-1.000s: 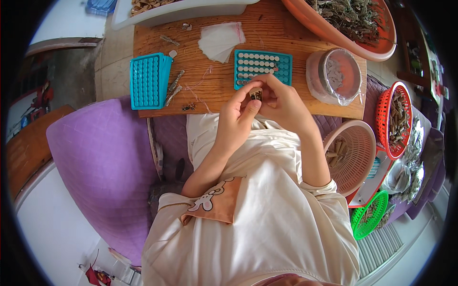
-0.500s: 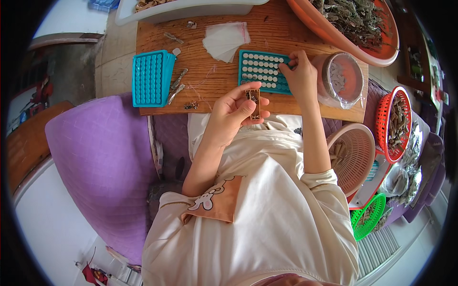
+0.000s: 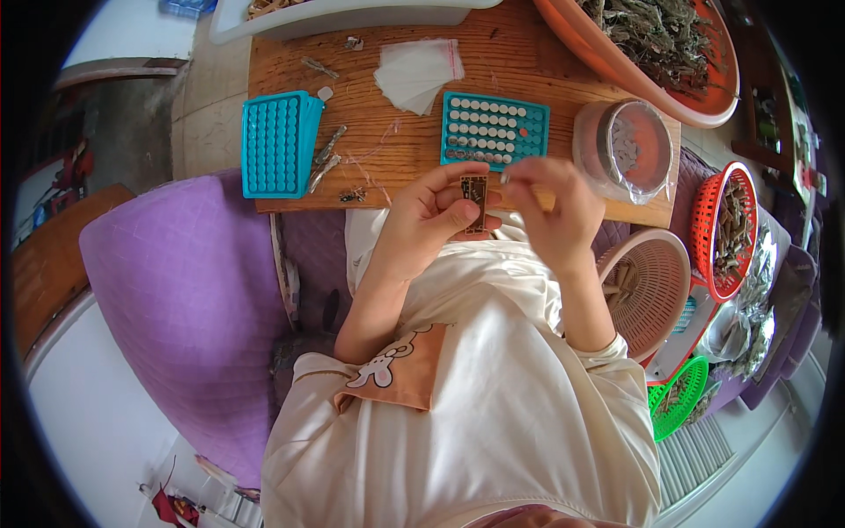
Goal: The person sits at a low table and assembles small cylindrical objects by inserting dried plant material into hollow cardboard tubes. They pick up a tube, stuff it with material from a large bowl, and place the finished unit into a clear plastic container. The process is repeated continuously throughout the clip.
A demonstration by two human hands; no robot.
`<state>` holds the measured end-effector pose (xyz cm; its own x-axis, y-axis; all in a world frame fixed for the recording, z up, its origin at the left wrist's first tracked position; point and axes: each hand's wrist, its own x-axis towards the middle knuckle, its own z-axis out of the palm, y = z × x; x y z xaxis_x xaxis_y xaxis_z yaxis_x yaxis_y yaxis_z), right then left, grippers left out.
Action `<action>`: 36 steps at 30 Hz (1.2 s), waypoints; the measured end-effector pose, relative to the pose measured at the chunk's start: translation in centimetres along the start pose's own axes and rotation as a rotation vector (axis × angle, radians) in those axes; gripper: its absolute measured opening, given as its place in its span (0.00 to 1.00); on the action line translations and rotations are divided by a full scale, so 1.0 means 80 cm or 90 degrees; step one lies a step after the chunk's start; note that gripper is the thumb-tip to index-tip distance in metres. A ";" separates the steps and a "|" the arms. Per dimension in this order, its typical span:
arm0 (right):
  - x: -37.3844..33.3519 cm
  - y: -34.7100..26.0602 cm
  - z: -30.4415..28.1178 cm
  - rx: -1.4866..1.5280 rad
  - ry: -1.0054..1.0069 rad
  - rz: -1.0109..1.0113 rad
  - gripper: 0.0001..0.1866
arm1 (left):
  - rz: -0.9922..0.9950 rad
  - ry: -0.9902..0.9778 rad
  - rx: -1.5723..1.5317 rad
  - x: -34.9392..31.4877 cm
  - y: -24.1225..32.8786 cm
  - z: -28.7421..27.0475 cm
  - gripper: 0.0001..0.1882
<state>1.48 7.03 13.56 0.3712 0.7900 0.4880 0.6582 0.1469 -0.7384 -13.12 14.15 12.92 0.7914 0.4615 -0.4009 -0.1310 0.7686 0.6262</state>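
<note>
In front of my torso my left hand (image 3: 431,216) is closed round a small brown rectangular board (image 3: 473,201) with dark parts on its face, the thumb pressing on it. My right hand (image 3: 559,202) is beside it, thumb and forefinger pinched on a small white disc (image 3: 505,177) near the board's edge; this hand is smeared by motion. Just beyond the hands lies a turquoise tray (image 3: 539,113) with rows of round pockets. White discs (image 3: 475,114) fill many pockets, several nearest ones look silvery, and a red spot (image 3: 524,132) shows among the bare ones.
On the wooden table (image 3: 352,88) are stacked turquoise trays (image 3: 275,145), clear plastic bags (image 3: 414,75), metallic scraps (image 3: 327,154) and a plastic-lined tub (image 3: 625,145). An orange basin (image 3: 550,18) overhangs the far right. Beige (image 3: 664,273), red (image 3: 707,220) and green baskets (image 3: 700,387) stand right.
My right hand has left the tray and come back toward me with a white disc, close to the board. My left hand has shifted slightly right with the board.
</note>
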 end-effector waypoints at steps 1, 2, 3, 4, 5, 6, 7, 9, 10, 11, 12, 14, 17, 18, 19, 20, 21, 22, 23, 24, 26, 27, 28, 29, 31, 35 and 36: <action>-0.006 -0.007 0.001 -0.001 0.003 -0.045 0.11 | 0.016 0.003 0.008 0.000 -0.001 0.001 0.22; -0.010 -0.011 -0.001 -0.019 -0.024 -0.087 0.13 | 0.032 0.007 0.017 0.000 -0.003 0.002 0.24; -0.012 -0.009 0.001 0.005 -0.026 -0.132 0.14 | 0.048 0.010 0.024 0.000 -0.005 0.002 0.25; -0.015 -0.005 0.004 0.028 -0.028 -0.176 0.15 | 0.058 0.005 0.033 0.000 -0.006 0.000 0.25; -0.019 -0.002 0.007 0.051 -0.030 -0.220 0.15 | 0.068 0.000 0.041 0.000 -0.008 -0.002 0.25; -0.022 0.002 0.009 0.053 -0.035 -0.249 0.17 | 0.079 -0.005 0.050 0.000 -0.009 -0.003 0.25; -0.024 0.001 0.007 0.035 -0.036 -0.230 0.17 | 0.077 0.006 0.042 0.000 -0.008 -0.002 0.24; -0.031 -0.006 0.002 -0.002 -0.037 -0.191 0.17 | 0.074 0.029 0.027 -0.001 -0.003 0.003 0.21; -0.033 -0.008 0.000 0.006 -0.044 -0.161 0.16 | 0.073 0.029 0.025 -0.001 -0.004 0.004 0.22; -0.034 -0.010 -0.001 0.015 -0.050 -0.130 0.16 | 0.072 0.028 0.022 -0.001 -0.004 0.005 0.22; -0.035 -0.011 -0.002 0.023 -0.057 -0.099 0.15 | 0.070 0.028 0.020 -0.001 -0.004 0.006 0.22; -0.032 -0.013 0.002 0.054 0.018 -0.064 0.14 | 0.062 -0.013 0.011 -0.002 -0.001 0.009 0.21; -0.021 -0.012 0.010 0.033 0.074 -0.090 0.13 | 0.061 -0.039 0.042 -0.003 -0.003 0.011 0.20; -0.018 -0.012 0.011 0.016 0.083 -0.111 0.12 | 0.063 -0.042 0.059 -0.002 -0.004 0.011 0.19; -0.015 -0.012 0.010 0.000 0.050 -0.136 0.12 | 0.065 -0.030 0.064 -0.002 -0.003 0.012 0.18; -0.012 -0.012 0.007 -0.016 0.017 -0.161 0.12 | 0.066 -0.018 0.067 -0.001 -0.003 0.013 0.18; -0.011 -0.011 0.005 -0.032 -0.016 -0.187 0.12 | 0.068 -0.005 0.071 0.000 -0.002 0.013 0.17; -0.014 -0.010 0.004 0.001 -0.007 -0.131 0.12 | 0.058 -0.006 0.073 0.000 -0.001 0.012 0.17; -0.018 -0.008 0.004 0.035 0.002 -0.075 0.12 | 0.049 -0.007 0.075 0.001 0.000 0.011 0.17; -0.023 -0.005 0.004 0.068 0.011 -0.019 0.12 | 0.039 -0.007 0.076 0.001 0.001 0.010 0.17; -0.018 0.021 0.004 0.001 0.083 0.116 0.10 | 0.044 0.005 0.092 -0.001 0.003 0.012 0.16; -0.013 0.039 0.007 -0.022 0.106 0.196 0.10 | 0.047 0.011 0.101 -0.002 0.003 0.013 0.16; -0.010 0.055 0.010 -0.070 0.074 0.205 0.09 | 0.059 0.014 0.106 -0.002 0.002 0.013 0.16; -0.009 0.069 0.013 -0.119 0.043 0.214 0.09 | 0.070 0.016 0.110 -0.001 0.000 0.012 0.16; -0.010 0.092 0.019 -0.216 -0.014 0.204 0.09 | 0.078 0.019 0.103 -0.001 0.000 0.011 0.15; -0.012 0.103 0.023 -0.324 -0.090 0.169 0.09 | 0.062 0.028 0.070 -0.001 0.003 0.009 0.14; -0.011 0.101 0.022 -0.331 -0.102 0.171 0.09 | 0.058 0.031 0.064 -0.001 0.004 0.008 0.14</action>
<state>5.29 8.55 6.34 0.4913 0.8453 0.2101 0.8046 -0.3481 -0.4812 -12.85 14.05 13.58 0.7491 0.5496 -0.3698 -0.1378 0.6753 0.7246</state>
